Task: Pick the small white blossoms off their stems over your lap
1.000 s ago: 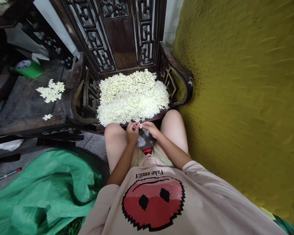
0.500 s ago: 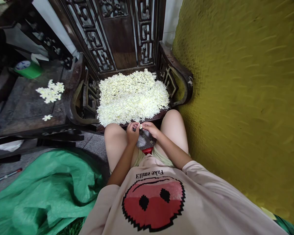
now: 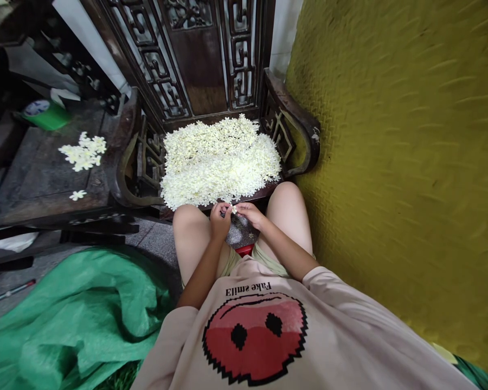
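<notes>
Between my knees, my left hand (image 3: 220,218) and my right hand (image 3: 250,214) meet fingertip to fingertip at one small white flower (image 3: 234,209). The fingers of my left hand are curled, with the thumb and forefinger at the flower's left side. My right hand pinches the flower from the other side. Something dark shows among my left fingers, too small to make out. Just beyond my hands, a thick heap of white flowers (image 3: 222,162) covers the seat of a dark carved wooden chair (image 3: 205,92).
On the side table (image 3: 36,168) at the left lie a small pile of flowers (image 3: 83,151), a single flower (image 3: 77,195) and a green tape roll (image 3: 47,115). A green sheet (image 3: 77,309) covers the floor at lower left. A yellow textured panel (image 3: 398,162) stands close on the right.
The small flower between my fingertips has turned slightly. My hands stay in nearly the same place, and the heap looks the same.
</notes>
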The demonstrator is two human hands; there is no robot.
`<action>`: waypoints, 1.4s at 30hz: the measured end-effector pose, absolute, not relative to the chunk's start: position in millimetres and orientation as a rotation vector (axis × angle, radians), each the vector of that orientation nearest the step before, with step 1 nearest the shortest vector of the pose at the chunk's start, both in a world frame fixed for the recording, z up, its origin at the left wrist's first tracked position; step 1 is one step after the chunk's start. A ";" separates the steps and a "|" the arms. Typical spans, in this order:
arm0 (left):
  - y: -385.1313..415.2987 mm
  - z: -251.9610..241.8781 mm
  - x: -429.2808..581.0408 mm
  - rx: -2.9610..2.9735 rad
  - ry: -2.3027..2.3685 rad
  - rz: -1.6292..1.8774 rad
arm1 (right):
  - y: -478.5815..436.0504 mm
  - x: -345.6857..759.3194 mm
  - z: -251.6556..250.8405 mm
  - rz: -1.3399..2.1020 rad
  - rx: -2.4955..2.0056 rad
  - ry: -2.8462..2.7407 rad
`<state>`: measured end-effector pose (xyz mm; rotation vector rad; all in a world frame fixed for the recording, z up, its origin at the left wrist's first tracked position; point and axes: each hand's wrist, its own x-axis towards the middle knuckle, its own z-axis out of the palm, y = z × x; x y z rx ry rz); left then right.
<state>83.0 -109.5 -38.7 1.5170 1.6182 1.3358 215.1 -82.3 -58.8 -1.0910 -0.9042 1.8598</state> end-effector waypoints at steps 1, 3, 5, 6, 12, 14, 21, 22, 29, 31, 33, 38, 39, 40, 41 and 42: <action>-109.1 -39.2 82.8 1.528 1.619 1.325 | -82.4 215.1 -59.0 1.859 -1.093 -0.902; -108.3 -39.7 82.3 1.563 1.609 1.299 | -82.7 215.0 -59.2 1.855 -1.098 -0.903; -107.6 -39.7 81.7 1.604 1.597 1.265 | -82.9 214.9 -59.3 1.852 -1.105 -0.912; -107.5 -39.8 81.4 1.623 1.595 1.244 | -83.0 214.9 -59.4 1.851 -1.110 -0.915; -107.7 -44.5 81.4 1.702 1.636 1.141 | -83.2 214.6 -58.3 1.874 -1.117 -0.893; -107.7 -47.2 81.8 1.705 1.657 1.128 | -83.0 214.9 -56.4 1.921 -1.095 -0.874; -108.0 -50.3 84.0 1.601 1.642 1.125 | -79.9 217.9 -50.5 2.041 -0.941 -0.940; -108.4 -49.8 84.4 1.594 1.651 1.127 | -79.4 218.0 -51.2 2.037 -0.953 -0.962; -110.4 -49.5 85.3 1.600 1.697 1.135 | -77.2 218.0 -57.6 1.967 -1.016 -1.020; -110.7 -50.0 84.7 1.631 1.687 1.126 | -77.0 219.0 -56.2 1.971 -1.001 -1.053; -111.1 -50.1 83.8 1.659 1.679 1.123 | -77.3 220.0 -53.2 1.978 -0.966 -1.095; -111.3 -50.0 82.7 1.671 1.683 1.109 | -80.5 219.0 -44.4 1.943 -0.935 -1.136; -111.2 -50.2 83.1 1.667 1.689 1.107 | -81.2 218.4 -43.4 1.926 -0.942 -1.131; -111.2 -50.6 83.7 1.661 1.696 1.107 | -81.7 217.9 -42.8 1.911 -0.948 -1.123; -111.3 -51.0 84.6 1.651 1.703 1.109 | -82.0 217.4 -42.4 1.901 -0.952 -1.111; -111.3 -51.6 85.5 1.638 1.712 1.114 | -82.2 217.0 -42.2 1.900 -0.956 -1.094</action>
